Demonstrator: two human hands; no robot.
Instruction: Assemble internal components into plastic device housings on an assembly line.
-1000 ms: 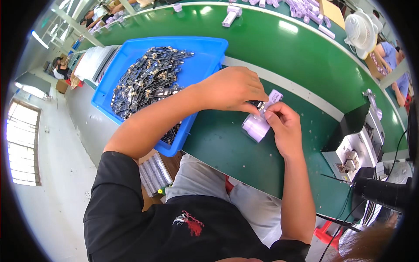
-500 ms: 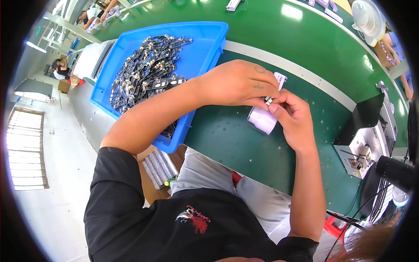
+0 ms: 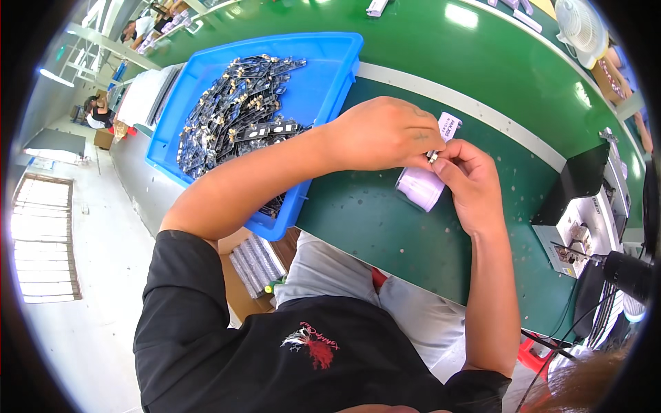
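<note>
A lilac plastic casing (image 3: 421, 189) with a rounded, cup-like end lies under my hands over the green mat. Beyond my fingers, a flat lilac end piece (image 3: 449, 126) with dark print sticks out. My left hand (image 3: 392, 134) is closed over it from the left, and its fingertips are partly hidden. From the right, my right hand (image 3: 470, 175) pinches at a small black-and-silver electronic part (image 3: 432, 157) between the two hands. Left of them stands a blue plastic tray (image 3: 336, 76) with a heap of slim black circuit boards (image 3: 237, 110), partly behind my left forearm.
A white-and-black bench device (image 3: 585, 220) stands at the right, beside a black cylindrical tool (image 3: 628, 274) and cables. A white fan (image 3: 582, 31) is at the far right. Lilac parts (image 3: 377, 7) lie on the far green bench. Other people work in the background.
The view has shifted slightly. Both hands stay together at the casing, with small finger movements; the small electronic part and the flat end piece show a little more now.
</note>
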